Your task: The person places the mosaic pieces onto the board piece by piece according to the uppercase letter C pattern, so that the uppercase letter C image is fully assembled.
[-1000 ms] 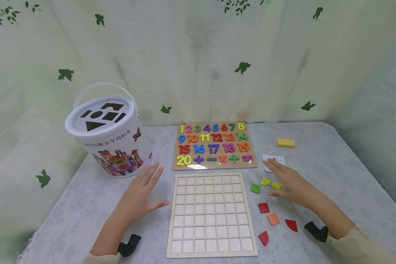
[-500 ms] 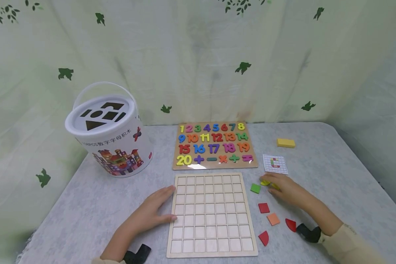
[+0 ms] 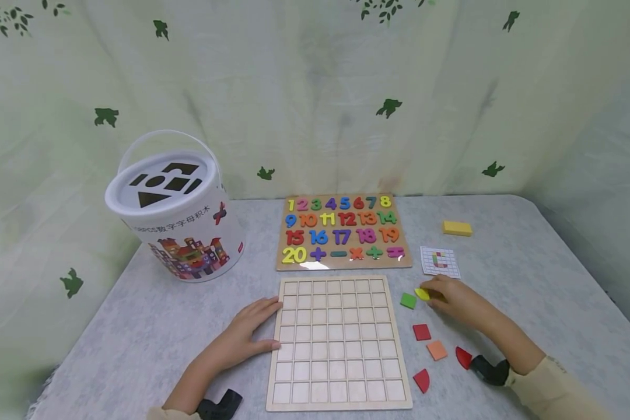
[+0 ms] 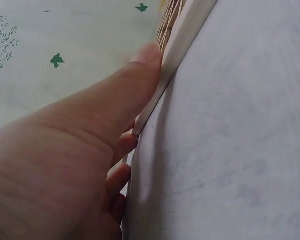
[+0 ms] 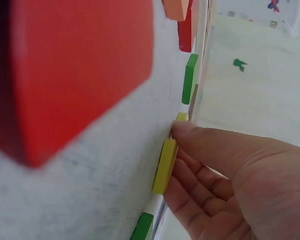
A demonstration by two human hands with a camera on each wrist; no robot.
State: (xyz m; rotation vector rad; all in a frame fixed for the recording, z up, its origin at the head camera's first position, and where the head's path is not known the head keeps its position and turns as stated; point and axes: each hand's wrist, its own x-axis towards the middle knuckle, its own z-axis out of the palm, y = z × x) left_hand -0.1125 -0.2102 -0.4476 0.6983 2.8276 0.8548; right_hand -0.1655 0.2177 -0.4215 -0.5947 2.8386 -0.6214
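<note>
A pale cloth [image 3: 315, 116] printed with green birds hangs behind the grey table [image 3: 136, 326], where a gridded wooden board [image 3: 337, 350] lies flat between the hands. The left hand [image 3: 245, 333] rests against its left edge, thumb and fingers apart, probably to steady it. The right hand [image 3: 454, 298] bends over a yellow piece [image 3: 422, 294] lying right of the board, just beyond the green square [image 3: 408, 301]; whether its grip is clamped there I cannot tell (the thumb hides the contact). A patterned card [image 3: 441, 262] lies face up beyond, presumably for easy viewing.
</note>
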